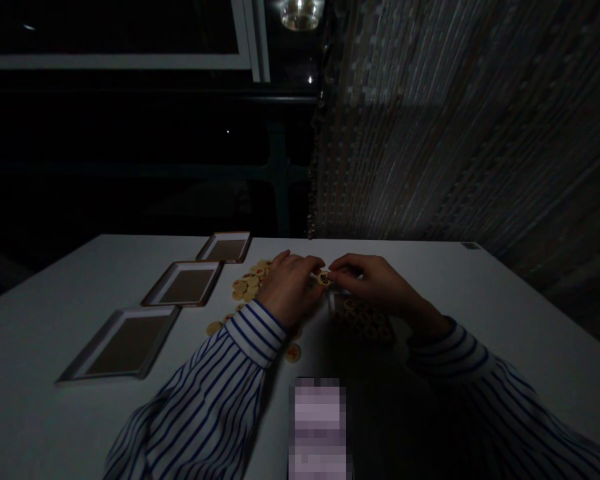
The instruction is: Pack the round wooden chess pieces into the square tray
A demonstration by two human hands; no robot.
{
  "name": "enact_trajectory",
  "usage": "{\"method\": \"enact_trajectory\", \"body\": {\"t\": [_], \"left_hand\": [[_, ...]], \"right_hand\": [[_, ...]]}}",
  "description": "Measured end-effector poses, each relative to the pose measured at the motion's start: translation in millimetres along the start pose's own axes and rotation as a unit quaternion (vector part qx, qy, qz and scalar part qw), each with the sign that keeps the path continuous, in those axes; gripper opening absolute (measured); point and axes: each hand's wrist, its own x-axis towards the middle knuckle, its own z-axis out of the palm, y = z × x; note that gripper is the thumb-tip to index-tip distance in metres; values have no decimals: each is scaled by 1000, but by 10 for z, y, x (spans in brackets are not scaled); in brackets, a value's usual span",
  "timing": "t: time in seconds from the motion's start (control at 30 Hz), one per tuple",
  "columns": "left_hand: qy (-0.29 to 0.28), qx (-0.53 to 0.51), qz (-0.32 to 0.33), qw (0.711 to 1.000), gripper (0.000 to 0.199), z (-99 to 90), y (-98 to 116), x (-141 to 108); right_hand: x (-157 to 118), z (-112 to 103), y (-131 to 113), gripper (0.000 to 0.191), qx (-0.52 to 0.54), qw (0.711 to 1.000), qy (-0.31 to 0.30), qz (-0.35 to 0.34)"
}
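A round wooden Chinese chess piece (pixel 324 278) with a dark character is held up between my two hands. My left hand (pixel 293 283) has its thumb and index finger bent around the piece's left side. From the right, my right hand (pixel 375 280) pinches the piece's edge between thumb and fingers. Beneath my right hand, a tray (pixel 391 333) holds several pieces in rows, partly in shadow. A heap of loose pieces (pixel 253 280) lies beside my left hand, partly hidden by it. One red-marked piece (pixel 293 353) lies near my left cuff.
Three shallow rectangular trays or lids stand on the left of the white table (pixel 25 333): a near one (pixel 155 343), a middle one (pixel 213 287) and a far one (pixel 245 248). A phone-like pixelated object (pixel 317 427) is at the front. A bead curtain (pixel 405 133) hangs behind.
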Motion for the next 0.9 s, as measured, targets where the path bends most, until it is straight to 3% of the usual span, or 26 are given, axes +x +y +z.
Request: {"method": "enact_trajectory", "body": {"t": [0.27,0.4,0.5,0.7,0.9], "left_hand": [[5,-24,7,1000,24,8,26,-1],[16,-113,-45,992,27,50,-5,-4],[4,-232,-103,967,27,66,-32,5],[-37,-413,-200,888,25,34,-41,37],[-28,-414,-199,888,17,31,-19,40]], "right_hand": [[1,17,19,19,24,1000,-9,5],[2,7,10,18,32,999,-2,1],[3,0,-2,18,39,999,5,4],[0,-4,-5,23,54,999,4,4],[-13,17,-5,25,57,998,-10,6]]}}
